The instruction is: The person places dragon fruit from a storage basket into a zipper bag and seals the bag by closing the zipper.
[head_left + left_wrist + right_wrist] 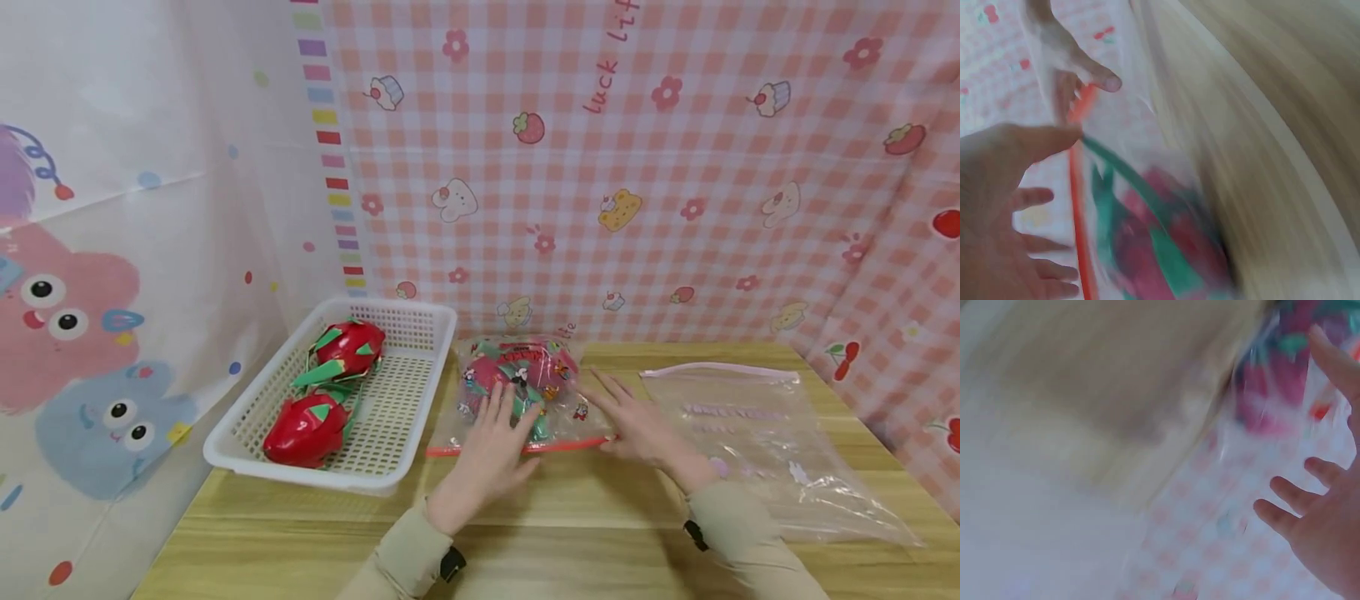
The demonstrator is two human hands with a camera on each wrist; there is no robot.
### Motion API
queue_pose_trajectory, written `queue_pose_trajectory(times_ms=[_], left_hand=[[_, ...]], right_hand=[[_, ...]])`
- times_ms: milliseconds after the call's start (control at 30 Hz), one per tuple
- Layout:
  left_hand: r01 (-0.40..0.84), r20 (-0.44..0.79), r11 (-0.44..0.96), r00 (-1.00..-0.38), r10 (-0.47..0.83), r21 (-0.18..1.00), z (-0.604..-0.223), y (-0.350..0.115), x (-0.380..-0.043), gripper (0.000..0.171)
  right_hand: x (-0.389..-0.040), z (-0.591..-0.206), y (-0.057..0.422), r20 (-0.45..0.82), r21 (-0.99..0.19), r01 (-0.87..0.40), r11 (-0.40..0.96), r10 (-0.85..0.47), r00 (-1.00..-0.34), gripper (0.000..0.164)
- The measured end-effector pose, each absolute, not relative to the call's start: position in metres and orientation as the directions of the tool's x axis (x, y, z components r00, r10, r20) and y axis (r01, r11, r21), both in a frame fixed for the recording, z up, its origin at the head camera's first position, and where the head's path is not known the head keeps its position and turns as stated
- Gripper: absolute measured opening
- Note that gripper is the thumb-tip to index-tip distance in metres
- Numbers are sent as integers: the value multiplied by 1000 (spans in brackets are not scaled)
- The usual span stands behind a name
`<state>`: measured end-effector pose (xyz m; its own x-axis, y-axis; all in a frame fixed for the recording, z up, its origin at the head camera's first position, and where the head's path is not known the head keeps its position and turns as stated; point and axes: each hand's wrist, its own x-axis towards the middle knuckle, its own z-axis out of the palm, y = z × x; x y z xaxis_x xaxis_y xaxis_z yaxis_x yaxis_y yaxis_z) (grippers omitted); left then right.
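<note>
A clear zip bag with an orange-red zip strip along its near edge lies at the middle of the table. Red and green pieces show through its printed plastic. My left hand is over the near left part of this bag, fingers extended across the plastic. At the bag's right side is my right hand, fingers stretched toward its edge. In the left wrist view, the left thumb overlaps the zip strip. Spread fingers show in the right wrist view, beside the bag. Both wrist views are blurred.
On the left stands a white plastic basket holding two red dragon-fruit-shaped things with green leaves. A flat clear bag with a pale pink zip lies on the right. Patterned cloth hangs behind the wooden table.
</note>
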<state>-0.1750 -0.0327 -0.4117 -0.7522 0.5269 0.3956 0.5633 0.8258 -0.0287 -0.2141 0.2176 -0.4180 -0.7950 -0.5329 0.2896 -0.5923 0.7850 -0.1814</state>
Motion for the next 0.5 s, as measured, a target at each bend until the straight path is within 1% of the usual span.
queue_pose_trajectory(times_ms=[133,200,267,333,400,500], left_hand=[[637,463,771,-687,560,14,-403,2,-169,57],[669,495,742,-659,567,41,-401,23,-169,51],[698,519,712,-638,569,78,-402,44,-171,48],[706,513,694,-653,557,143,-405,66,-172,47],[693,486,680,-692,535,238,-409,86,-174,46],[612,374,661,-790,486,433,-418,112,-177,46]], right_hand=[[-210,-406,260,252,-271,-510,816,-451,-856,90],[-209,-401,284,250,-322,-458,829,-392,-885,85],[-210,-399,309,254,-332,-400,854,-328,-910,78],[-210,-399,334,245,-324,-319,891,-247,-938,72],[-210,-401,358,202,-327,-223,918,-163,-966,69],[-204,-406,392,107,-336,-82,938,-48,-993,71]])
